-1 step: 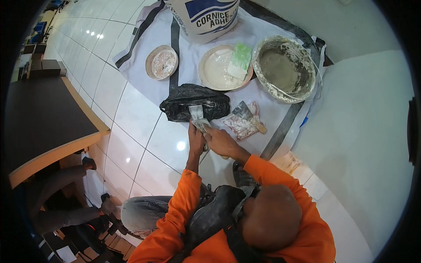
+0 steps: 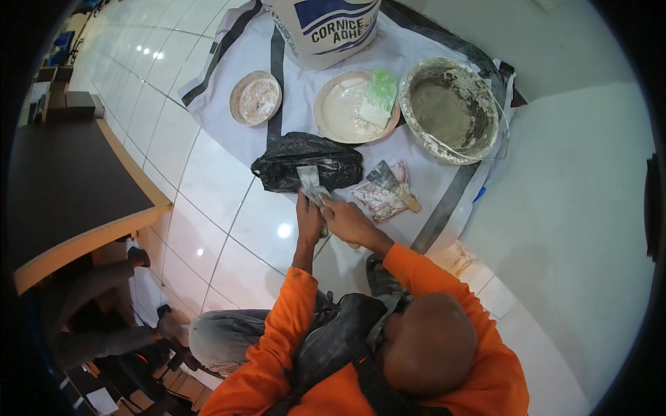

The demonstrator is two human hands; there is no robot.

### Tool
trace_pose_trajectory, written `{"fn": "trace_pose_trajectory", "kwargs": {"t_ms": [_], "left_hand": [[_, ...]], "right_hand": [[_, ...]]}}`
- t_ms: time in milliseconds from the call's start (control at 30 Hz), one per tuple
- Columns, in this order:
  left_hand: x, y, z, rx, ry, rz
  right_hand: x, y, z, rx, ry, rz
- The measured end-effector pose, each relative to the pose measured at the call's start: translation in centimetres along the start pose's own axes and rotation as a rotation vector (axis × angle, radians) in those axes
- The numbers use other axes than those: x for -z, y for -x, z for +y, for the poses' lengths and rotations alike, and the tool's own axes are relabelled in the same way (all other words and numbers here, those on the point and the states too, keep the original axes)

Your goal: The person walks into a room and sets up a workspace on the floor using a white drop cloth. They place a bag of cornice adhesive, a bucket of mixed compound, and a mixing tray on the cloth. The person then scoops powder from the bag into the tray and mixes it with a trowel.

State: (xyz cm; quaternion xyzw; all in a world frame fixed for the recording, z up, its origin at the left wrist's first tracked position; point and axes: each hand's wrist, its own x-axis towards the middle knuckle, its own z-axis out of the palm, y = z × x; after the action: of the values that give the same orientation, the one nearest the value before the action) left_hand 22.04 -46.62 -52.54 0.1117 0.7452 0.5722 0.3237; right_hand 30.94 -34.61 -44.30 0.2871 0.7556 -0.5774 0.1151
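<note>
My left hand (image 2: 309,220) is closed around a putty knife, whose pale, smeared blade (image 2: 308,175) points away from me over a crumpled black plastic bag (image 2: 277,166). My right hand (image 2: 349,223) grips a second putty knife; its blade (image 2: 320,195) crosses the first one, and a handle end (image 2: 354,245) shows below the hand. The blades overlap just in front of the bag's near edge, and whether they touch cannot be made out. To the right, a scraper (image 2: 381,175) with a wooden handle lies on a powder-dusted reddish packet (image 2: 374,201).
On a white sheet (image 2: 208,104) stand a large white-and-blue sack (image 2: 319,48), a small powdery bowl (image 2: 255,98), a wider basin (image 2: 333,132) with a green-and-white sponge (image 2: 379,93), and a bucket (image 2: 491,132) of grey paste. A dark table (image 2: 76,187) is at left; a co-worker's legs (image 2: 104,305) show below it.
The right-hand putty knife's blade has turned slightly against the left one. Both hands stay almost in place.
</note>
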Motion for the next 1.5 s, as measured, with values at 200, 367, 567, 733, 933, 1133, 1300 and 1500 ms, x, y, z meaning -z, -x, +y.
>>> {"fn": "trace_pose_trajectory", "kwargs": {"t_ms": [200, 367, 567, 733, 933, 1133, 1300, 1500], "left_hand": [[0.0, 0.4, 0.4, 0.010, 0.008, 0.009], [-0.2, 0.6, 1.6, 0.139, 0.076, -0.078], [-1.1, 0.0, 1.3, -0.002, 0.143, -0.037], [-0.7, -0.1, 0.9, 0.093, 0.124, -0.027], [-1.1, 0.1, 1.3, 0.143, 0.164, -0.116], [-0.8, 0.6, 1.9, 0.200, 0.163, -0.089], [-1.4, 0.3, 0.9, 0.137, 0.245, -0.056], [-0.6, -0.8, 2.0, 0.222, 0.332, -0.194]], "right_hand": [[-0.2, 0.6, -0.6, -0.020, 0.031, -0.017], [-0.2, -0.2, 1.3, 0.062, 0.025, 0.130], [0.6, 0.5, 0.6, -0.070, 0.054, -0.013], [0.3, 0.3, 1.0, 0.018, 0.091, 0.066], [3.0, -0.6, -0.1, -0.094, -0.086, 0.065], [0.0, -0.8, 2.4, 0.026, 0.062, 0.152], [1.5, -2.1, 3.5, -0.043, -0.062, 0.020], [1.8, 0.7, 1.7, -0.096, -0.011, 0.116]]}}
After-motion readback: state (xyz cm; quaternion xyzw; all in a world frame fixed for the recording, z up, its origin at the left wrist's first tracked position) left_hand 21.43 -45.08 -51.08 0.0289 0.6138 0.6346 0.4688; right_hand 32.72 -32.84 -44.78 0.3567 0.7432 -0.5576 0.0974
